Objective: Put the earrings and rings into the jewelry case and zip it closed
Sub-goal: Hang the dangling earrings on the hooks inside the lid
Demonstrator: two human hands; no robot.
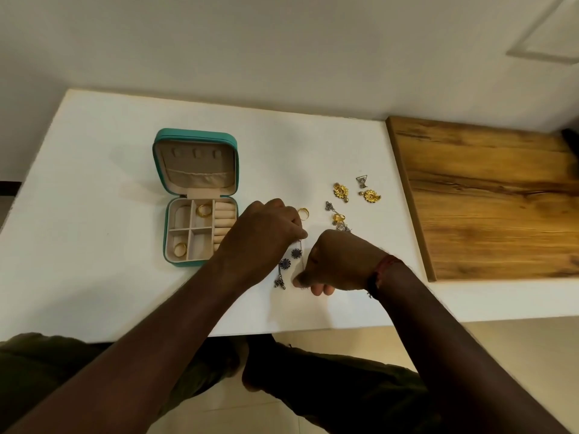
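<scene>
A pale wall (250, 42) rose behind a white table (94, 183), with a wooden board (485, 198) lying on its right side. The teal jewelry case (195, 142) sat open left of centre, two gold rings (203, 210) in separate compartments. The left hand (266, 227) and right hand (338, 261) each pinched an end of a dangling silver earring (301, 255) with curled fingers. Gold earrings (341, 191) lay loose beyond them. The pieces just behind the right hand were partly hidden.

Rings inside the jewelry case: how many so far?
2. One ring lies in the top middle compartment, a second ring in the bottom left one. The left hand and forearm cover the near right corner of the jewelry case, so more may be hidden.
</scene>
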